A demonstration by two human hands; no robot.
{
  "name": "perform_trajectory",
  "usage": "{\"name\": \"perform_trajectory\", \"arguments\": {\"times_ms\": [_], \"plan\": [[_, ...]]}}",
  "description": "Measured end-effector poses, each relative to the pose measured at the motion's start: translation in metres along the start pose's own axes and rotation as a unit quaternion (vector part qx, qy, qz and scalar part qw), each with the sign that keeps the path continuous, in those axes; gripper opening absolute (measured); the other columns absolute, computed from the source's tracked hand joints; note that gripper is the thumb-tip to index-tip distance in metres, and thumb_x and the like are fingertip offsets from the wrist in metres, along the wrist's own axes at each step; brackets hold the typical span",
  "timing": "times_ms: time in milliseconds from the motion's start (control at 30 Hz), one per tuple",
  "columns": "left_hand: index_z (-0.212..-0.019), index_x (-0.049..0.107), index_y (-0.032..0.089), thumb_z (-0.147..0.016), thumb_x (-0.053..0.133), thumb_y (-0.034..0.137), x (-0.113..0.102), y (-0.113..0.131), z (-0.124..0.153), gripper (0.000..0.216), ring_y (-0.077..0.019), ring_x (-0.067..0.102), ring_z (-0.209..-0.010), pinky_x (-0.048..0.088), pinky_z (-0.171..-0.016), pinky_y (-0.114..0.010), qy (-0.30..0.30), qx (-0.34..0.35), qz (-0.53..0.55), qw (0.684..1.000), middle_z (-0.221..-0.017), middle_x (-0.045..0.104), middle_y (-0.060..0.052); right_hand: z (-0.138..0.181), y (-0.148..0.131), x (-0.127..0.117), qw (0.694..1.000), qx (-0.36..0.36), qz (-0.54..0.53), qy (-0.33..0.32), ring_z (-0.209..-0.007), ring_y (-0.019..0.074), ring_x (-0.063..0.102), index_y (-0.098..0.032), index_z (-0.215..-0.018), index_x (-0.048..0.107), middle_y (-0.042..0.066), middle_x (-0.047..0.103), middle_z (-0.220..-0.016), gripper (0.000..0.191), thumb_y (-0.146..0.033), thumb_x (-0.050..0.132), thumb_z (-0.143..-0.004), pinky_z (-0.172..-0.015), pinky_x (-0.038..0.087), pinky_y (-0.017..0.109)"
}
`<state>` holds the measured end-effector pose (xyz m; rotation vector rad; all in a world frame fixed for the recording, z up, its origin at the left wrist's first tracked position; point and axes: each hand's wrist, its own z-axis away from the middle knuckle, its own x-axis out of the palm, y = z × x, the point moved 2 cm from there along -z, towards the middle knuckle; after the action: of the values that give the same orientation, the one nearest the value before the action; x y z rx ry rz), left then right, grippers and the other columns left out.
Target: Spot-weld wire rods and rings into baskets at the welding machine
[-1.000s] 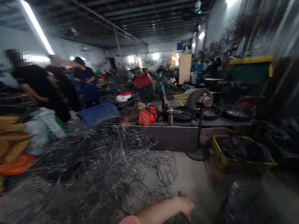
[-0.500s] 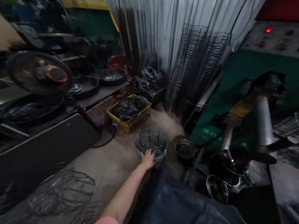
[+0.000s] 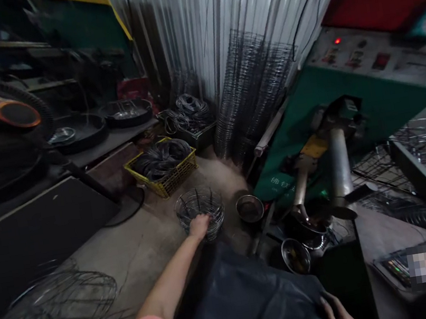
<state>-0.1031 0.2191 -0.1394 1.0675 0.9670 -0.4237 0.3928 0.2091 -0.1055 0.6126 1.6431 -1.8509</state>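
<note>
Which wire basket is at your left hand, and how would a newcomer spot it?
Find the yellow plastic crate of coiled black wire on the concrete floor. Just in front sits a round open wire basket, the left hand on its rim. Unlike the loose wire frames at lower left, it stands beside a small steel bowl.

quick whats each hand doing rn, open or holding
left hand: on the wire basket, cannot tell if it grips
right hand: open, resting on the dark cloth
</note>
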Motion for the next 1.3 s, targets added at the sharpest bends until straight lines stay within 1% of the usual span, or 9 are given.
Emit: {"name": "perform_trajectory", "arguments": {"times_ms": [167,300,400,533,633,733,800,1033,1300], "plan": [[-0.11,0.054,0.009,-0.091,0.036,0.027,-0.097,0.006,0.018,0.032,-0.0164,0.054,-0.086,0.04,-0.074,-0.03,0.191,0.026,0.138,0.972,-0.09,0.061,-0.007,0.008,-0.007,0.001,0.999,-0.032,-0.02,0.023,-0.092,0.0268,0.065,-0.021,-0.089,0.069,0.007,0.071,-0.093,0.047,-0.058,0.056,-0.063,-0.079,0.054,0.032],[-0.11,0.055,0.013,-0.088,0.041,0.037,-0.151,0.028,0.062,0.035,-0.0115,0.05,-0.061,0.039,-0.059,-0.024,0.221,0.093,0.253,0.937,-0.064,0.054,0.002,0.01,-0.028,0.002,0.997,-0.024,-0.065,0.02,-0.09,0.0279,0.065,-0.02,-0.086,0.068,0.008,0.071,-0.09,0.046,-0.057,0.059,-0.06,-0.081,0.052,0.036],[-0.099,0.059,0.018,-0.081,0.052,0.041,-0.161,0.057,0.094,0.03,-0.0094,0.04,-0.044,0.036,-0.045,-0.022,0.136,0.129,0.47,0.863,-0.049,0.042,0.007,0.011,-0.062,-0.003,0.99,-0.005,-0.14,0.029,-0.095,0.0282,0.062,-0.018,-0.09,0.066,0.009,0.069,-0.095,0.049,-0.057,0.059,-0.063,-0.088,0.047,0.039],[-0.08,0.06,0.019,-0.067,0.069,0.029,-0.142,0.098,0.128,0.019,-0.0068,0.031,-0.038,0.031,-0.037,-0.019,-0.06,0.073,0.721,0.687,-0.044,0.037,0.008,0.025,-0.121,-0.018,0.965,-0.045,-0.258,0.017,-0.11,0.0266,0.053,-0.019,-0.104,0.062,0.009,0.063,-0.11,0.05,-0.055,0.058,-0.07,-0.097,0.039,0.041],[-0.076,0.058,0.018,-0.067,0.068,0.023,-0.116,0.123,0.145,0.014,-0.006,0.03,-0.037,0.031,-0.036,-0.018,-0.167,0.022,0.747,0.643,-0.044,0.036,0.008,0.052,-0.155,-0.024,0.911,-0.102,-0.391,-0.085,-0.104,0.0229,0.056,-0.022,-0.107,0.06,0.008,0.062,-0.108,0.051,-0.06,0.053,-0.073,-0.091,0.043,0.038],[-0.078,0.059,0.016,-0.067,0.065,0.022,-0.092,0.137,0.151,0.013,-0.006,0.034,-0.037,0.038,-0.04,-0.02,-0.202,-0.014,0.72,0.663,-0.045,0.039,0.007,0.084,-0.169,-0.025,0.848,-0.057,-0.493,-0.186,-0.067,0.0158,0.061,-0.02,-0.105,0.059,0.005,0.064,-0.08,0.049,-0.057,0.058,-0.072,-0.06,0.05,0.029],[-0.08,0.059,0.017,-0.063,0.066,0.02,-0.084,0.139,0.15,0.018,-0.0086,0.046,-0.044,0.043,-0.045,-0.022,-0.185,-0.044,0.69,0.699,-0.052,0.049,0.004,0.1,-0.17,-0.026,0.833,-0.013,-0.516,-0.199,-0.045,0.0097,0.052,-0.018,-0.099,0.06,0.0,0.059,-0.062,0.042,-0.049,0.063,-0.072,-0.041,0.04,0.02],[-0.091,0.06,0.02,-0.065,0.068,0.037,-0.089,0.147,0.173,0.033,-0.0127,0.059,-0.076,0.049,-0.066,-0.023,0.001,-0.059,0.595,0.802,-0.083,0.063,-0.001,0.115,-0.184,-0.025,0.866,-0.009,-0.482,-0.132,-0.045,0.0093,0.054,-0.016,-0.095,0.058,-0.002,0.059,-0.058,0.04,-0.05,0.06,-0.074,-0.04,0.036,0.017],[-0.102,0.059,0.023,-0.054,0.073,0.052,-0.077,0.218,0.229,0.058,-0.0216,0.063,-0.082,0.053,-0.062,-0.029,-0.215,-0.001,0.438,0.873,-0.097,0.064,-0.004,0.122,-0.187,0.006,0.872,-0.043,-0.472,-0.119,-0.06,0.013,0.058,-0.02,-0.104,0.058,0.0,0.061,-0.071,0.045,-0.056,0.052,-0.078,-0.054,0.044,0.024]]}}
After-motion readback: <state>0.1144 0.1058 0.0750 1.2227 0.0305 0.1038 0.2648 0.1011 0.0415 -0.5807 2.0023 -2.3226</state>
